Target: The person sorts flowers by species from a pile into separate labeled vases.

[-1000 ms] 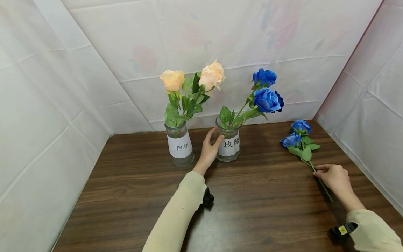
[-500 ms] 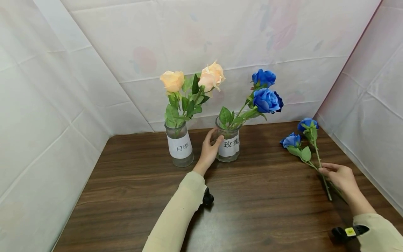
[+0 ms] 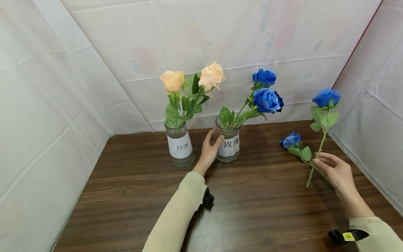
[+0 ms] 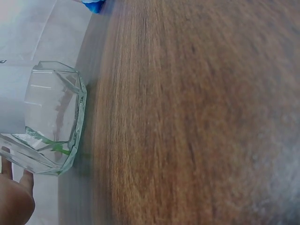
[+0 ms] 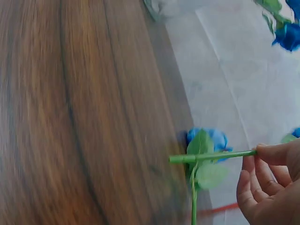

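Note:
My left hand [image 3: 208, 151] grips the left side of a glass vase [image 3: 229, 156] with a white label, thumb in front. Several blue roses [image 3: 267, 100] lean to the right out of it. The left wrist view shows the vase's clear faceted base [image 4: 77, 126] and part of my fingers. At the right, my right hand [image 3: 339, 172] pinches the green stem of a single blue rose [image 3: 326, 98], bloom up and stem tilted. Below it another blue rose [image 3: 291, 140] lies on the table. The right wrist view has the held stem [image 5: 211, 156] crossing in front of the lying rose.
A second labelled glass vase [image 3: 182, 161] with peach roses [image 3: 211, 76] stands left of my left hand. Both vases are near the back edge of the dark wooden table [image 3: 132, 206]. White patterned cloth [image 3: 135, 38] walls the back and sides.
My right hand has lifted one blue rose off the table, away from the other, and its bloom has swung upright. The left hand and both vases have stayed put.

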`<state>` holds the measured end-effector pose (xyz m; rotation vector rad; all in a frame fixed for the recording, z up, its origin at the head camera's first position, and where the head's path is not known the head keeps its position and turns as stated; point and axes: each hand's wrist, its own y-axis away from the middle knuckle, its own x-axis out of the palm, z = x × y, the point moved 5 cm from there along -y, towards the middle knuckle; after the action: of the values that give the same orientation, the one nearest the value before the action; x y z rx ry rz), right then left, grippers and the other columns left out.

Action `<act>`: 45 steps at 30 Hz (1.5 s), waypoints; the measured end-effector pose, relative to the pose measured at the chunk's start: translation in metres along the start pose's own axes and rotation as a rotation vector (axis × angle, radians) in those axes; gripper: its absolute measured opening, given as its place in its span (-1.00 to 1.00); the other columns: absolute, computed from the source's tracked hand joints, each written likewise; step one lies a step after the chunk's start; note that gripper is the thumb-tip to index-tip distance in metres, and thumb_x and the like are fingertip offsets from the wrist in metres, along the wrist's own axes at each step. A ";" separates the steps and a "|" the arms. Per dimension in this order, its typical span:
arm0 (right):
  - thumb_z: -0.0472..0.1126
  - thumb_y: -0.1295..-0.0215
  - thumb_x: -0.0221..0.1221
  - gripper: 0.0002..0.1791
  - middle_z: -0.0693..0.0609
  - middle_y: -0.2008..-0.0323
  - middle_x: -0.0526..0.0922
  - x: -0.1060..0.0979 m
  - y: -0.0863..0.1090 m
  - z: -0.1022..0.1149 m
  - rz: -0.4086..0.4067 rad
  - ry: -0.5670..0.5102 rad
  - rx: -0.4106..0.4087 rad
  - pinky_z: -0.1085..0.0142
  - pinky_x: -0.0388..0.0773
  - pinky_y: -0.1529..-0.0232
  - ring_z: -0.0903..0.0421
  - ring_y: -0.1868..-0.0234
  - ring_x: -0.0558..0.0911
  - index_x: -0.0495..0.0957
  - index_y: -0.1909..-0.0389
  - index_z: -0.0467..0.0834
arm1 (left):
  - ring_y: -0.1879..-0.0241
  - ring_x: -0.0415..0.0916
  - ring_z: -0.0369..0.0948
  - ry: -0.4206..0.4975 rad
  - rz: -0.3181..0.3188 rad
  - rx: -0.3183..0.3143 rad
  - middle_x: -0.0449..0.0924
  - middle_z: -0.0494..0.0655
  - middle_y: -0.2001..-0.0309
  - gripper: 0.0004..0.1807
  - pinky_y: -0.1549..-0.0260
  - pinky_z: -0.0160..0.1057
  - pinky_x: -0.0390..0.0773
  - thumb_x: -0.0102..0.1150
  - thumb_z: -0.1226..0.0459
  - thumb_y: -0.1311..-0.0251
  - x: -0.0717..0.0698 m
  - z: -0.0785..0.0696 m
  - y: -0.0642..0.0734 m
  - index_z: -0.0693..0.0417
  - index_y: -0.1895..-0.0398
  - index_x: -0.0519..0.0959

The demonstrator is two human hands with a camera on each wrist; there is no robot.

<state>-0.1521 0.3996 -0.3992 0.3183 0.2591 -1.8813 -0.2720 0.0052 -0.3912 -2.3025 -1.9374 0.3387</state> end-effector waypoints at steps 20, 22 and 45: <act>-0.44 -0.31 0.24 -0.87 0.15 0.34 0.74 0.072 0.022 0.075 -0.081 -0.438 -0.286 0.51 0.59 0.32 0.27 0.36 0.69 0.59 0.16 -0.25 | -0.41 0.15 0.15 -0.011 0.004 -0.004 0.17 0.26 -0.44 -0.44 -0.33 0.14 0.21 0.03 0.26 -0.49 0.001 -0.005 0.002 0.23 -0.47 0.21; -0.45 -0.31 0.23 -0.88 0.10 0.34 0.75 0.080 0.024 0.082 -0.099 -0.480 -0.303 0.48 0.60 0.31 0.23 0.36 0.70 0.58 0.15 -0.33 | -0.40 0.15 0.14 -0.013 0.005 -0.006 0.17 0.25 -0.44 -0.43 -0.32 0.14 0.21 0.02 0.26 -0.49 0.001 -0.004 0.002 0.23 -0.47 0.20; -0.46 -0.27 0.26 -0.80 -0.18 0.36 0.73 0.141 0.019 0.149 -0.305 -0.974 -0.565 0.33 0.59 0.40 0.05 0.40 0.70 0.56 0.15 -0.51 | -0.44 0.10 0.07 -0.007 0.001 0.006 0.17 0.16 -0.46 -0.42 -0.35 0.10 0.16 0.01 0.18 -0.50 0.003 0.031 -0.010 0.09 -0.51 0.18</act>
<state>-0.1916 0.2190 -0.3082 -1.0483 0.1561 -1.9411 -0.2886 0.0080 -0.4192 -2.3022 -1.9362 0.3527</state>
